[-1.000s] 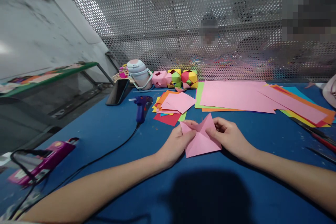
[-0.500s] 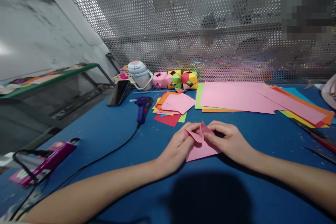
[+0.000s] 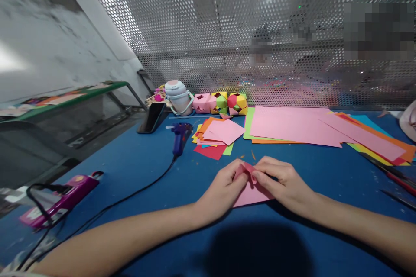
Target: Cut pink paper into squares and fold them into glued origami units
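Head camera feed, observed remotely. I see the left hand (image 3: 224, 188) and right hand (image 3: 287, 184) both clamped, thumb against fingers, on one pink sheet (image 3: 250, 194). It sits between them over the blue table (image 3: 143, 164), near edge straight, far edge curled up between the thumbs. I cannot tell whether its underside touches the surface. Beyond the hands I note a pile of small paper squares (image 3: 229, 130); left of that pile, a blue glue gun (image 3: 178, 138). Larger pink sheets (image 3: 292, 124) lie to the pile's right.
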Demonstrator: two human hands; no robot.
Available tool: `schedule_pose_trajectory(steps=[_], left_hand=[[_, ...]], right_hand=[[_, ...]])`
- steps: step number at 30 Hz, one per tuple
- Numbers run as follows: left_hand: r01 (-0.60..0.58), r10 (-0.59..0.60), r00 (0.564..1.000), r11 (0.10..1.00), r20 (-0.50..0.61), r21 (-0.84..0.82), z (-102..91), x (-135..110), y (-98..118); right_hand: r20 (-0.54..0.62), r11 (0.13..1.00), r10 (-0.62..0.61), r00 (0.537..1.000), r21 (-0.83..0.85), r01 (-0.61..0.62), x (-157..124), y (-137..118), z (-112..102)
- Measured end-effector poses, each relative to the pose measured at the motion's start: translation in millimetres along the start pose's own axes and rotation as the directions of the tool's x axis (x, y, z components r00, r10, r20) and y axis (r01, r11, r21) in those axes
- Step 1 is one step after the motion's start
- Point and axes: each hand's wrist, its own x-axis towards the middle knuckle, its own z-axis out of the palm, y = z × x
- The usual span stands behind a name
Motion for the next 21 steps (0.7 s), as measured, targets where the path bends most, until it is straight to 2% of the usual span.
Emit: schedule_pose_trajectory(steps=[6,14,21], left_hand=[[0.059,-0.059,0.998,0.998,0.011,-0.033,0.5,1.3,-1.9],[0.09,-0.091,0.996,0.995,-0.026,-0.034,2.0,3.1,0.3],[0.085,-0.088,0.994,0.995,-0.066,-0.044,1.8,4.6,0.7]], right_hand=[[-0.028,0.995,-0.057,0.998,-0.078,0.054,-0.6,-2.2,2.1],[-0.098,0.996,-0.022,0.995,-0.094,0.012,-0.2,-1.5,3.4],[-0.095,0.995,-0.001,0.995,-0.102,-0.009,1.9,3.2,4.7]])
